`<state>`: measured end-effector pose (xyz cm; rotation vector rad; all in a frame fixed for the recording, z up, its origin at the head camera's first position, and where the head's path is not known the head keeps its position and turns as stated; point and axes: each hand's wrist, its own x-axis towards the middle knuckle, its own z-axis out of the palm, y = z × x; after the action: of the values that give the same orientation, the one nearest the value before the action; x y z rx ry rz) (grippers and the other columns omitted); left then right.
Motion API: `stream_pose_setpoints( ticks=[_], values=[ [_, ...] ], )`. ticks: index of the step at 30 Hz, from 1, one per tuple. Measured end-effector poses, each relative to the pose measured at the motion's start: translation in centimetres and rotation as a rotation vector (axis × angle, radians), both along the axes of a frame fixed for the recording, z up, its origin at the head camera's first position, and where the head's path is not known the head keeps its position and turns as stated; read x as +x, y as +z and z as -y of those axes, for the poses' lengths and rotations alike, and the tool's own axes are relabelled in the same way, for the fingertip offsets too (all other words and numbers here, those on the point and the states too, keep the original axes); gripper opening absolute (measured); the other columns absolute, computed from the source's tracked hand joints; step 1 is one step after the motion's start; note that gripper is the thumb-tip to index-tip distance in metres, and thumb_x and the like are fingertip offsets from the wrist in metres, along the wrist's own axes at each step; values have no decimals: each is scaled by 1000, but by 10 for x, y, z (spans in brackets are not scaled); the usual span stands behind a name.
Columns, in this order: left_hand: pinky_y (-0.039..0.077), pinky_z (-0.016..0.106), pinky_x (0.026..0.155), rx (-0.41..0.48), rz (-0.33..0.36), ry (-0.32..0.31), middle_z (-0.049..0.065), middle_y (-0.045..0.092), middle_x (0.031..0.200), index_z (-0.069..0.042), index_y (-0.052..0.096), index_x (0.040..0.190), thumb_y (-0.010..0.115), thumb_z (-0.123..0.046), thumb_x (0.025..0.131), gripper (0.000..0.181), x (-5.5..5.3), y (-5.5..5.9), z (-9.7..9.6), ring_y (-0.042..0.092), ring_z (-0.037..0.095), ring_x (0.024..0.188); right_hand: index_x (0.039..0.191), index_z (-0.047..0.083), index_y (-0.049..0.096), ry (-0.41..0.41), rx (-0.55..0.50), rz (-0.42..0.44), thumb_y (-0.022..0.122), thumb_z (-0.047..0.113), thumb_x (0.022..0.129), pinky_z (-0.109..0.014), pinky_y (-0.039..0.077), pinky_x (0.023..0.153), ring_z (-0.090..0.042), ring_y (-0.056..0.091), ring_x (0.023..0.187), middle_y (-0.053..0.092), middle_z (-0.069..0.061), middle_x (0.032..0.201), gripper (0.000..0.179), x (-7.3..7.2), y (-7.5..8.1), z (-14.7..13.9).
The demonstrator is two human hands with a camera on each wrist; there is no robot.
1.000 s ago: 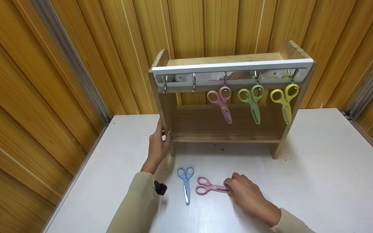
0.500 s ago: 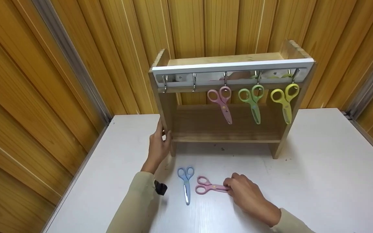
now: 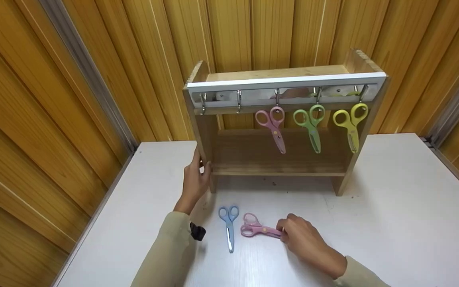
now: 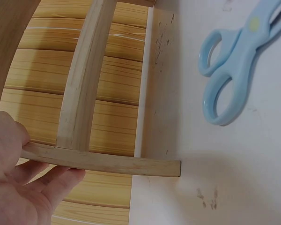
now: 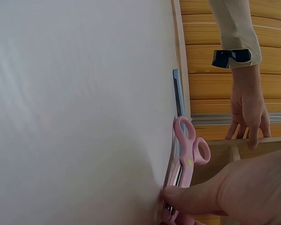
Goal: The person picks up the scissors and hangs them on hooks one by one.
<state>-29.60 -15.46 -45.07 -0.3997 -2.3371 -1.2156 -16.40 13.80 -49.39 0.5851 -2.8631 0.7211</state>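
My left hand (image 3: 195,181) grips the left side panel of a wooden rack (image 3: 277,174); in the left wrist view the thumb lies on one face of the panel (image 4: 107,161) and fingers curl round the other. Over the white table, my right hand (image 3: 303,241) pinches pink scissors (image 3: 264,230) by the blade end, handles pointing left. The right wrist view shows the thumb on the blades and the pink handle loops (image 5: 188,161) raised off the tabletop. Blue scissors (image 3: 230,228) lie flat just left of them, handles toward the rack.
Along the rack's front runs a metal hook strip. Pink scissors (image 3: 276,133), green scissors (image 3: 313,129) and yellow scissors (image 3: 352,129) hang from its middle and right hooks. Two bare hooks (image 3: 238,101) are at the left. A wood-panelled wall (image 3: 229,36) stands behind.
The pink scissors in my right hand have tilted, their handle loops lifting from the table. The left hand and the rack keep their places.
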Motion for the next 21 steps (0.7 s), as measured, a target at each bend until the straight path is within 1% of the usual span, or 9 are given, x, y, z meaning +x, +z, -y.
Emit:
stream_pose_setpoints(
  ticks=[5, 11, 13, 17, 21],
  values=[
    [57, 42, 100, 9, -5, -5, 18, 47, 155, -7, 23, 163, 55, -1, 104, 68, 1, 0, 0, 61, 36, 128, 76, 10, 75, 32, -28, 22, 80, -7, 78, -27, 46, 52, -9, 49, 64, 55, 6, 70, 19, 0, 2, -1],
    [57, 40, 100, 9, 24, 3, 15, 45, 157, -10, 21, 164, 54, -4, 105, 68, 2, 0, 0, 60, 34, 129, 77, 11, 74, 52, -33, 35, 80, -7, 79, -26, 46, 53, -7, 50, 64, 57, 7, 71, 19, 1, 2, -2],
    [57, 41, 100, 13, 25, 2, 15, 45, 158, -11, 21, 165, 54, -4, 105, 69, 1, 0, 0, 60, 34, 129, 78, 11, 74, 60, -31, 35, 80, -6, 80, -26, 47, 53, -7, 51, 64, 57, 7, 71, 18, 0, 3, -3],
    [57, 43, 99, 4, 6, -2, 18, 47, 156, -9, 22, 164, 55, -3, 104, 68, 0, 0, 0, 60, 36, 128, 77, 12, 74, 75, -32, 29, 81, -4, 81, -25, 46, 51, -7, 50, 64, 57, 7, 71, 17, -3, 10, -5],
    [56, 42, 101, -8, -4, -4, 19, 48, 154, -7, 23, 163, 54, -3, 105, 66, 0, 0, 0, 60, 36, 128, 78, 12, 74, 82, -33, -3, 81, -4, 81, -24, 46, 51, -7, 50, 64, 58, 7, 71, 18, -7, 22, -8]
  ],
)
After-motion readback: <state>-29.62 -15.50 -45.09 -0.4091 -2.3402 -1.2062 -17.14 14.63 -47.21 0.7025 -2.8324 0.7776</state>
